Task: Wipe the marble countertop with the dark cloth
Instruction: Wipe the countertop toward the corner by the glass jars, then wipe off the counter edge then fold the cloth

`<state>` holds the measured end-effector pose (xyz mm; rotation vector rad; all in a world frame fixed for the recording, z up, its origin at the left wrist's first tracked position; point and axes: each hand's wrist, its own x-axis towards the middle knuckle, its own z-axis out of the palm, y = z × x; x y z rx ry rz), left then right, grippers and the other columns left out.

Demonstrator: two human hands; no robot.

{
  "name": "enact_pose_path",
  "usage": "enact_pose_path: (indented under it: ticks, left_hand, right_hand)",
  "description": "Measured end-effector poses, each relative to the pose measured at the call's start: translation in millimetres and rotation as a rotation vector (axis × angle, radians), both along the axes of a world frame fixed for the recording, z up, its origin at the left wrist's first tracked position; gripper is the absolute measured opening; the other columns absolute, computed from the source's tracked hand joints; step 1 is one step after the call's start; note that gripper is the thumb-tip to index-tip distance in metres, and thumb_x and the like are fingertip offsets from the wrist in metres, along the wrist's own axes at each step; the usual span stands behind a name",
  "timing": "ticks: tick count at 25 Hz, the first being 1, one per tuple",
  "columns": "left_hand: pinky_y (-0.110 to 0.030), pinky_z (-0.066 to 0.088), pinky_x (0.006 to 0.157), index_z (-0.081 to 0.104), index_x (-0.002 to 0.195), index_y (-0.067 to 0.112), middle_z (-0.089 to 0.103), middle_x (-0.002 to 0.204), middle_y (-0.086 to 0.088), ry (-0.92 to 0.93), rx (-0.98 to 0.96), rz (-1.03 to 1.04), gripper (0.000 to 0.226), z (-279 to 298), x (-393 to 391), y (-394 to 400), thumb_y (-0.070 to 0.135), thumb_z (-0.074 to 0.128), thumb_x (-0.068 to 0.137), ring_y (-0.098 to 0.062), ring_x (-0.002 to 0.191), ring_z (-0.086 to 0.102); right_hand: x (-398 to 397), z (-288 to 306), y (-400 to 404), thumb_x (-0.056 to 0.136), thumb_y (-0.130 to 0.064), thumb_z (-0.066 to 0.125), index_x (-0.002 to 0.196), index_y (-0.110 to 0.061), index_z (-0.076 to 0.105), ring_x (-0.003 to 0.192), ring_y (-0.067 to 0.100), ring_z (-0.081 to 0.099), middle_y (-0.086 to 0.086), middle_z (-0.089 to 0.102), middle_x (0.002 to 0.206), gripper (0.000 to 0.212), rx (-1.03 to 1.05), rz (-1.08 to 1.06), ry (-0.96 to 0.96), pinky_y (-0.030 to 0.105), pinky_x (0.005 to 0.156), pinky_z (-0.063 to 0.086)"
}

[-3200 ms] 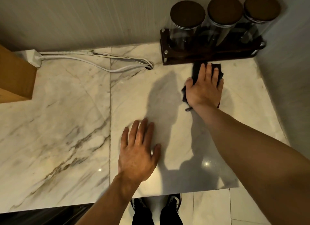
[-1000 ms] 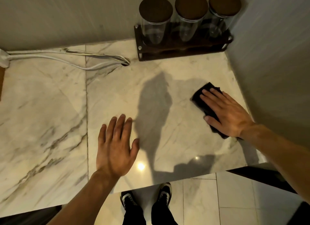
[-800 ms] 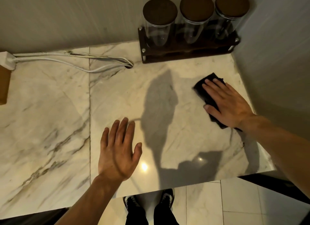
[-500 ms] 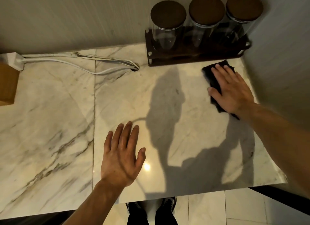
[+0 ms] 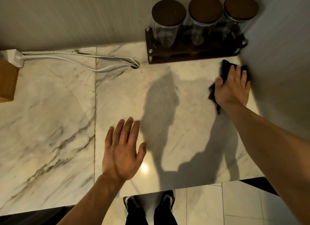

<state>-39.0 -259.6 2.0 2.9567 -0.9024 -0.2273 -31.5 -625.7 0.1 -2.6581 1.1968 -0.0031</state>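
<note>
The marble countertop (image 5: 53, 117) is white with grey-brown veins and fills most of the view. A dark cloth (image 5: 224, 70) lies flat on it in the far right corner, close to the side wall. My right hand (image 5: 232, 87) presses palm-down on the cloth, covering most of it; its edges stick out at the fingertips and beside the thumb. Near the front edge, my left hand (image 5: 121, 149) is spread flat with fingers apart and holds nothing.
A dark wooden rack (image 5: 192, 54) with three glass jars with brown lids (image 5: 168, 13) stands against the back wall. White cables (image 5: 67, 58) run from a power strip (image 5: 14, 56) into a hole. A wooden box (image 5: 6, 81) sits at the left edge. A wall bounds the right side.
My right hand has slid the cloth away from the front right area toward the back right corner by the rack and wall. My left hand has stayed in much the same place.
</note>
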Motion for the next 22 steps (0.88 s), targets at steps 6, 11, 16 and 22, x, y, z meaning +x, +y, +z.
enact_pose_path:
  ticks: [6, 11, 16, 22]
  left_hand:
    - [-0.049, 0.010, 0.118, 0.027, 0.150, 0.017, 0.026, 0.158, -0.008, 0.015, -0.015, 0.005, 0.064, 3, 0, 1, 0.050, 0.027, 0.094, -0.026, 0.147, 0.015]
    - [-0.049, 0.009, 0.118, 0.025, 0.150, 0.018, 0.023, 0.159, -0.008, 0.023, -0.029, 0.004, 0.065, 2, 0, 1, 0.051, 0.024, 0.094, -0.027, 0.147, 0.013]
    - [-0.053, 0.015, 0.116, 0.030, 0.148, 0.014, 0.030, 0.156, -0.014, -0.008, -0.037, -0.030, 0.065, -1, 0, 3, 0.049, 0.025, 0.094, -0.034, 0.144, 0.021]
    - [-0.054, 0.012, 0.116, 0.028, 0.148, 0.013, 0.027, 0.157, -0.014, -0.002, -0.079, -0.044, 0.068, -4, 0, 5, 0.051, 0.020, 0.093, -0.035, 0.144, 0.018]
  right_hand:
    - [-48, -2, 25, 0.099, -0.034, 0.022, 0.153, -0.010, 0.009, 0.148, 0.025, 0.003, 0.008, 0.008, 0.162, 0.060, -0.016, -0.090, -0.007, 0.047, 0.119, 0.005]
    - [-101, -4, 50, 0.100, -0.033, 0.022, 0.153, -0.012, 0.009, 0.148, 0.021, 0.002, 0.005, 0.008, 0.162, 0.058, -0.016, -0.182, -0.004, 0.043, 0.120, 0.003]
    - [-147, -3, 80, 0.100, -0.031, 0.022, 0.153, -0.013, 0.011, 0.148, 0.021, 0.004, 0.005, 0.009, 0.162, 0.057, -0.017, -0.305, -0.026, 0.043, 0.119, 0.003]
    - [-185, -3, 107, 0.101, -0.031, 0.021, 0.153, -0.013, 0.012, 0.148, 0.020, 0.001, 0.004, 0.009, 0.162, 0.055, 0.012, -0.453, -0.066, 0.044, 0.119, 0.002]
